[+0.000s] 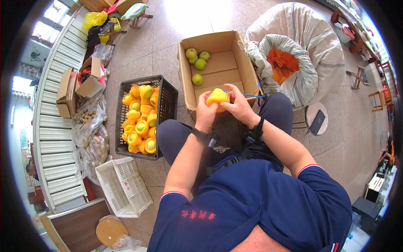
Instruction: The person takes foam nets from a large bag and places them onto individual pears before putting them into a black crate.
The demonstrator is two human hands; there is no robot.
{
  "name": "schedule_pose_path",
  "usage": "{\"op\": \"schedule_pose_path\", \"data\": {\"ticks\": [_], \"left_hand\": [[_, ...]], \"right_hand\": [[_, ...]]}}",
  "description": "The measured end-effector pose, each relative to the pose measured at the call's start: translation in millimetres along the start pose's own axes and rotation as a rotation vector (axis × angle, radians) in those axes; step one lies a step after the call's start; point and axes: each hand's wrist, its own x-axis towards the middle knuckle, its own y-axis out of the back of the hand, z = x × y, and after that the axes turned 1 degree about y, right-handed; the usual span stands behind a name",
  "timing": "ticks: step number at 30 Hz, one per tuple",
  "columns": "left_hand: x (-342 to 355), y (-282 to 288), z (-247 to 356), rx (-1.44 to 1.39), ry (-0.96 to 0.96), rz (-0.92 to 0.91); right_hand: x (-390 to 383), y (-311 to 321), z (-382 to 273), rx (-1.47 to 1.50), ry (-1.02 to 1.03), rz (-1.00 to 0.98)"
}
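My left hand [206, 111] and my right hand [238, 105] together hold a fruit wrapped in a yellow foam net sleeve [218, 97], just above the near edge of an open cardboard box [243, 63]. Inside that box lie several bare green apples [197, 64]. To my left a black plastic crate [166, 94] holds several apples in yellow net sleeves [140, 119]. I am seated, with my knees on either side of the box's near edge.
A large white sack [310, 46] holding orange net sleeves [284, 63] stands at the right. A white plastic crate [124, 187] lies at the lower left, next to clear bags of brown produce [90, 143]. A roller conveyor [56, 105] with cardboard boxes [79, 84] runs along the left. A phone [317, 122] rests on a round stool.
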Motion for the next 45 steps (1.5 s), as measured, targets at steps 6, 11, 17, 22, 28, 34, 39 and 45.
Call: {"op": "schedule_pose_path", "data": {"ticks": [6,11,17,22,28,34,39,45], "left_hand": [[-3,-4,8,0.081,-0.07,0.033],[-4,-1,5,0.312,-0.177,0.009],[-7,-5,12,0.054,-0.06,-0.103],[-8,-8,17,-0.109,0.037,-0.022],[-7,-4,20,-0.235,0.051,0.091],[-5,0,25,-0.359,0.142,0.064],[-7,3,37,-0.642,0.18,-0.074],[-9,8,45,-0.692,0.232,-0.152]], "right_hand": [[-7,-9,-17,-0.712,0.344,0.179],[-5,-5,-20,-0.664,0.352,0.148],[3,7,-15,-0.396,0.252,0.126],[4,1,-7,0.096,0.01,0.024],[-9,0,-15,0.375,-0.368,-0.121],[-9,-3,-16,0.571,-0.335,-0.104],[-6,-5,-14,0.619,-0.335,-0.111],[-5,-10,-11,0.567,-0.34,-0.099]]}}
